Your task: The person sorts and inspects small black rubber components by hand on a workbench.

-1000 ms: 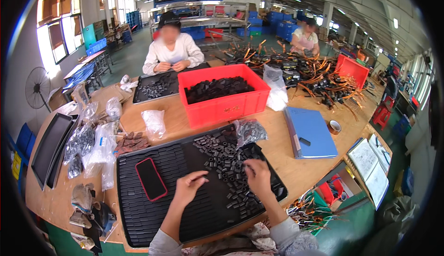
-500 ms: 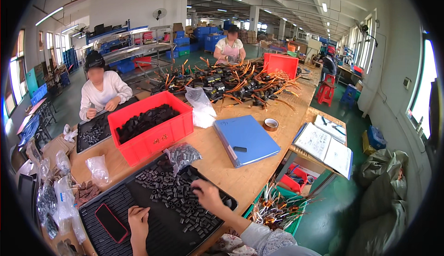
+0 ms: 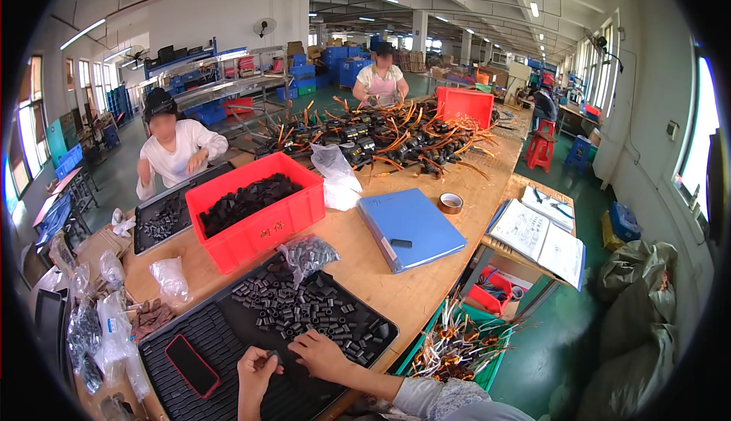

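- The left hand (image 3: 256, 374) is at the near side of a black tray (image 3: 237, 320), its thumb and forefinger nearly together around a small dark piece (image 3: 275, 356).
- The small dark piece projects from the fingertips toward the right hand (image 3: 323, 355), above the tray; its full shape is too small to tell.
- The right hand reaches in from the right, palm down, its fingers bent and slightly parted, the tips at the near edge of the loose black tubes (image 3: 304, 307). Whether these fingers grip anything cannot be told.
- The loose black tubes are scattered over the middle and right of the tray, some upright, others on their sides.
- Rows of flat black pieces (image 3: 199, 323) line the tray's left part; a phone (image 3: 193, 365) in a red case lies on them, screen up.
- A clear bag (image 3: 308, 256) of dark parts rests at the tray's far edge.
- Beyond the tray, a red box (image 3: 228, 250) holds a heap of black pieces (image 3: 250, 202).
- To the right, a blue folder (image 3: 415, 229) lies on the wooden table (image 3: 487, 168), with a roll of tape (image 3: 451, 203) just beside it.
- Below the table's right edge, a green bin (image 3: 493, 363) contains bundled wires (image 3: 455, 342).
- Across the table, a co-worker (image 3: 173, 147) sits behind a second dark tray (image 3: 183, 215).
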Demonstrator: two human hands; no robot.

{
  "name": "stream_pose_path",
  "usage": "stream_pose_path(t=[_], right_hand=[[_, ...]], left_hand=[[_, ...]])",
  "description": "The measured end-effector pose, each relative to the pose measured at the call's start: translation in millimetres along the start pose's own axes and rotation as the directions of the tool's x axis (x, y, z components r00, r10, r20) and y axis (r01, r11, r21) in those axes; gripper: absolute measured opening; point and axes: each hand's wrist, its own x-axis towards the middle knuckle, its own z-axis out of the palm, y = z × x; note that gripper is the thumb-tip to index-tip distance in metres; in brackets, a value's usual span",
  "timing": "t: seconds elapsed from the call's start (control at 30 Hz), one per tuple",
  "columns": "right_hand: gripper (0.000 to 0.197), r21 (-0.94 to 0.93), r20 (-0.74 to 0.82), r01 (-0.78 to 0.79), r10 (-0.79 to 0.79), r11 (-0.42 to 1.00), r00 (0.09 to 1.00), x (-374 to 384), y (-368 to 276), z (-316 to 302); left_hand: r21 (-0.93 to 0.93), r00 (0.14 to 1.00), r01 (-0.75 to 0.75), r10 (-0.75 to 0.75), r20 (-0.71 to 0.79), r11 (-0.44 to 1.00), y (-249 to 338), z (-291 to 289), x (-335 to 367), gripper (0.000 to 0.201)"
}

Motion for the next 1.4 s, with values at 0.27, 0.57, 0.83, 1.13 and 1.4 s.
stream_pose_path(t=[0.27,0.57,0.83,1.13,1.4], right_hand=[[0.034,-0.185,0.299,0.072,-0.014,0.98,0.954,-11,2,1],[0.017,0.393,-0.056,-0.158,0.195,0.906,0.979,4,-4,-8],[0.017,0.651,0.117,-0.207,0.173,0.73,0.978,6,-10,-7],[0.016,0.574,0.058,-0.128,0.117,0.809,0.992,1,-4,-11],[0.016,0.328,-0.145,-0.134,0.19,0.935,0.971,3,-5,-36]], left_hand=[[-0.081,1.0,0.022,-0.021,0.019,0.996,-5,2,-1,0.016],[0.095,0.992,0.115,-0.119,0.037,0.989,-5,4,-5,0.015],[0.137,0.99,0.084,-0.098,0.098,0.987,-8,5,-8,0.018],[-0.103,0.983,0.171,-0.162,0.092,0.98,-5,9,-9,0.021],[0.153,0.989,-0.093,0.109,-0.104,0.984,16,-27,22,0.025]])
